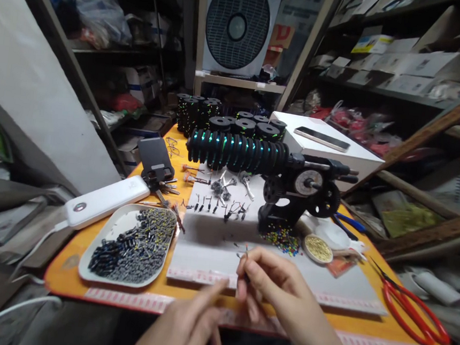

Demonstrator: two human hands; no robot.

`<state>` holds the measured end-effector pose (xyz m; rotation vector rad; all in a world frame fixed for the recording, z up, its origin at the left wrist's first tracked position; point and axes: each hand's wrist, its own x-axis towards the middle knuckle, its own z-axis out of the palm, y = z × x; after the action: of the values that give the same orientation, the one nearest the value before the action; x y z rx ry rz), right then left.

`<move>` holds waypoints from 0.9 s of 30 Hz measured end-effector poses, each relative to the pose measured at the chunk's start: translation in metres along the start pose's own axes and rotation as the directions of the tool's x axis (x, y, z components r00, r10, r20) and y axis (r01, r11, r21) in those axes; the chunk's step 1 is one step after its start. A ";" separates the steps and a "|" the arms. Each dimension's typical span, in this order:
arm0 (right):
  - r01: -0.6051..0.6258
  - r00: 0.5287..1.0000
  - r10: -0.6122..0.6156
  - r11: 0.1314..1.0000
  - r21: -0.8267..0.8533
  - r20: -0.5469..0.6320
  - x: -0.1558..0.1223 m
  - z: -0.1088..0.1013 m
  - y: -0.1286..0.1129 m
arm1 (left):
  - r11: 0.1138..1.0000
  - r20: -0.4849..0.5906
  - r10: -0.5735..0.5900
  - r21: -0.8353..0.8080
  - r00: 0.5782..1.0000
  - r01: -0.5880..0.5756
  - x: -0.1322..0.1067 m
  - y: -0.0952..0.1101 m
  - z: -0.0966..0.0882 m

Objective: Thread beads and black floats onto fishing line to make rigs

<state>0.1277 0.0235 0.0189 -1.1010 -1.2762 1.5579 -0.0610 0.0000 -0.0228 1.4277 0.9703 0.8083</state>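
My right hand (274,289) is near the front edge of the white foam board (211,240), its fingertips pinched on a tiny wire piece (243,255) with a dark tip. My left hand (190,322) hovers just left and below it, fingers loosely curled toward the right hand, empty as far as I can see. On the board ahead lie rows of small dark hook-like pieces (219,206). A white tray (107,234) of small dark and yellow tubes sits to the left.
A black winding machine (293,186) carries a row of black spools (235,151). Coloured beads (284,241), a round tin of gold beads (317,249), red scissors (415,309), a white power bank (102,201), keys and a phone stand share the orange table (69,266). A phone lies on a white box (321,138).
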 end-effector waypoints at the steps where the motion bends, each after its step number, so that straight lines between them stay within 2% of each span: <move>1: 0.028 0.999 -0.030 0.995 -0.091 -0.025 0.000 -0.002 -0.001 | 0.999 -0.058 -0.027 -0.036 0.998 0.025 0.009 0.010 -0.007; 4: 0.103 0.988 -0.139 0.919 -0.382 -0.070 0.003 -0.005 -0.005 | 0.995 -0.226 0.079 -0.042 0.971 -0.091 0.049 0.040 -0.021; 8: 0.155 0.966 -0.250 0.779 -0.608 -0.073 0.007 -0.006 -0.003 | 0.985 -0.253 0.167 0.013 0.953 -0.169 0.105 0.065 -0.022; 11: 0.187 0.938 -0.339 0.664 -0.724 -0.069 0.008 -0.009 0.000 | 0.970 -0.290 0.239 0.109 0.927 -0.217 0.118 0.071 -0.020; 13: 0.204 0.914 -0.400 0.592 -0.780 -0.064 0.010 -0.012 0.003 | 0.949 -0.308 0.305 0.173 0.901 -0.262 0.111 0.070 -0.020; 16: 0.215 0.876 -0.478 0.493 -0.843 -0.056 0.015 -0.018 0.009 | 0.917 -0.294 0.385 0.234 0.875 -0.324 0.086 0.064 -0.024; 18: 0.214 0.853 -0.519 0.440 -0.872 -0.053 0.017 -0.021 0.014 | 0.894 -0.212 0.426 0.244 0.879 -0.375 0.069 0.057 -0.028; 20: 0.220 0.823 -0.566 0.395 -0.892 -0.048 0.017 -0.022 0.017 | 0.896 -0.089 0.427 0.174 0.900 -0.408 0.055 0.050 -0.031; 21: 0.227 0.806 -0.591 0.376 -0.898 -0.044 0.016 -0.022 0.018 | 0.915 -0.052 0.399 0.089 0.916 -0.394 0.048 0.046 -0.031; 23: 0.250 0.762 -0.646 0.347 -0.904 -0.037 0.008 -0.018 0.017 | 0.955 -0.042 0.255 -0.145 0.966 -0.258 0.036 0.039 -0.028; 25: 0.300 0.687 -0.726 0.302 -0.905 -0.015 -0.004 -0.011 0.015 | 0.934 -0.036 0.118 -0.334 0.992 -0.124 0.022 0.033 -0.022; 27: 0.386 0.591 -0.803 0.202 -0.900 0.074 -0.017 -0.001 0.011 | 0.914 -0.018 0.009 -0.405 1.000 -0.016 0.005 0.026 -0.015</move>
<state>0.1330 0.0063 0.0098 -1.1310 -1.9022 -0.1093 -0.0699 0.0116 0.0040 1.0687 0.7502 0.9681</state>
